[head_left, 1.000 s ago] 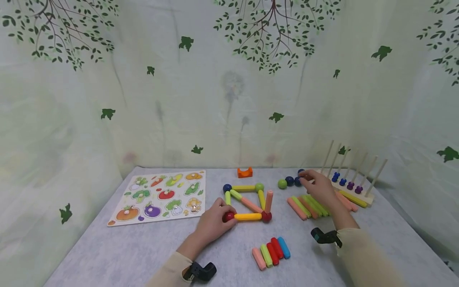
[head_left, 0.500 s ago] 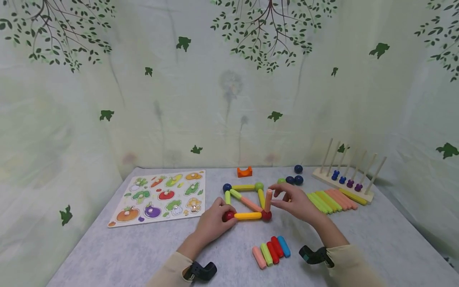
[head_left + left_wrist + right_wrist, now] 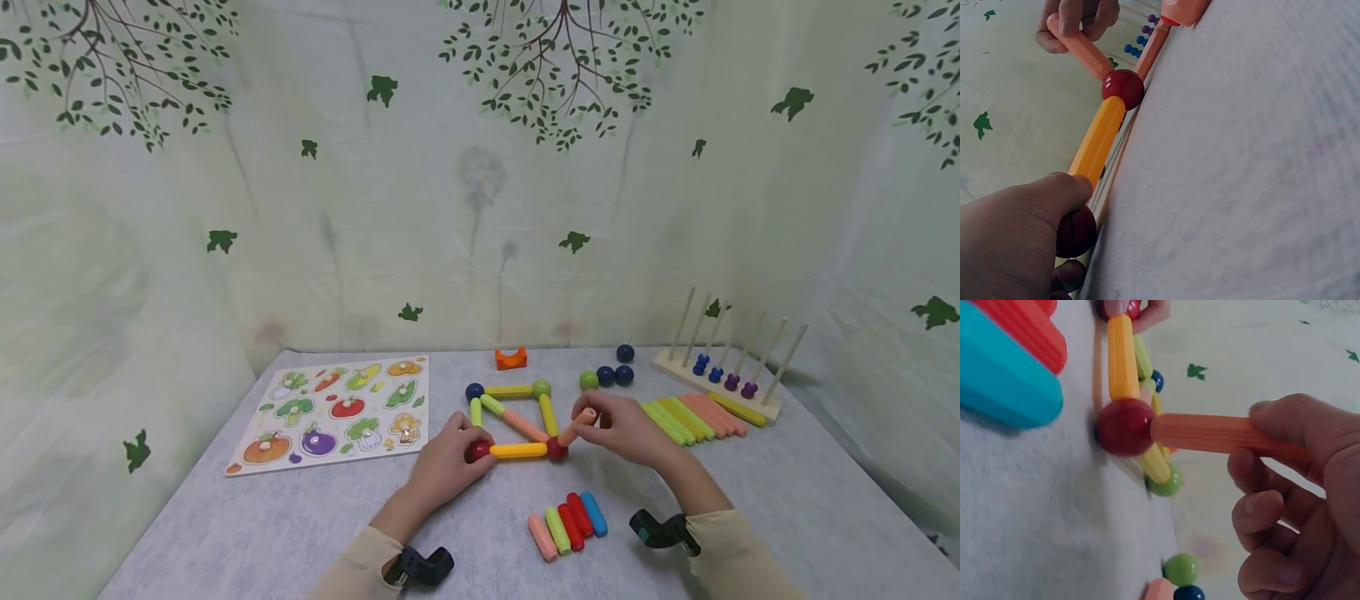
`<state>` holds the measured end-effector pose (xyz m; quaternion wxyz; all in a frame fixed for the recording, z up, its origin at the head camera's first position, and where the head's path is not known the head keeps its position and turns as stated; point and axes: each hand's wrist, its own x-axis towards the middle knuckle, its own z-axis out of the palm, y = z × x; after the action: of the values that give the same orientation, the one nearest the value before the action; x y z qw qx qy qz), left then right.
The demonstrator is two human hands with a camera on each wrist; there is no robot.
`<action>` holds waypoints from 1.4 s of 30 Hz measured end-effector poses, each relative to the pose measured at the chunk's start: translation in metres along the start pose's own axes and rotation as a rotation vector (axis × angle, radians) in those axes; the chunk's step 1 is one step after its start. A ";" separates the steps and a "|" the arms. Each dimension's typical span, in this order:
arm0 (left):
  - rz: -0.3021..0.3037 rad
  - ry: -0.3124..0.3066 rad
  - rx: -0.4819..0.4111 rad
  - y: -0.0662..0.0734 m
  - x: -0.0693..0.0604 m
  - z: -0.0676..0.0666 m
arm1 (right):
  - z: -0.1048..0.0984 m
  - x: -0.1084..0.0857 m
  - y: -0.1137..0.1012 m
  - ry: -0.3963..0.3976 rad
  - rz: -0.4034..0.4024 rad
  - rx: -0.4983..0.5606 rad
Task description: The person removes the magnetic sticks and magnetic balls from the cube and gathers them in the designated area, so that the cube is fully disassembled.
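A flat four-sided frame of coloured sticks and balls lies mid-table, crossed by a diagonal of a green and a pink stick. My left hand grips the red ball at its near left corner, the thumb against the yellow-orange stick. That stick runs to a second red ball at the near right corner. From this ball a salmon-pink stick rises, tilted to the right. My right hand pinches the stick's upper end between thumb and fingers.
Short pink, green, red and blue sticks lie in front. Rightward are a row of green, yellow and pink sticks, loose balls and a peg stand. A vegetable puzzle board lies left; an orange arched block stands behind.
My right hand has come from the loose balls to the upright pink stick and pinched its top. The stick has tipped from upright to the right. My left hand stays put.
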<state>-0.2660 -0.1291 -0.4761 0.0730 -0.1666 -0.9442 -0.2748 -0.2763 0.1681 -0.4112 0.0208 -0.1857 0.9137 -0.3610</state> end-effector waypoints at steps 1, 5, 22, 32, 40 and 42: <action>0.000 0.000 0.001 0.000 0.000 0.000 | -0.001 0.000 0.002 -0.007 0.001 -0.011; -0.003 -0.002 0.003 0.000 0.000 -0.001 | -0.006 -0.001 0.010 -0.046 0.015 -0.055; 0.006 0.014 -0.003 0.000 -0.002 -0.001 | -0.008 -0.001 0.025 -0.113 0.185 -0.211; 0.019 0.015 0.003 0.002 -0.001 -0.001 | -0.006 0.002 0.030 -0.040 0.178 -0.247; 0.011 0.009 0.002 0.001 0.000 -0.001 | -0.001 0.002 0.028 -0.088 0.156 -0.361; 0.013 0.010 0.003 0.001 0.000 -0.001 | -0.001 0.001 0.027 -0.096 0.168 -0.353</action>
<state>-0.2657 -0.1286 -0.4742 0.0798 -0.1710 -0.9431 -0.2737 -0.2864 0.1865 -0.4289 0.0617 -0.1267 0.9730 -0.1830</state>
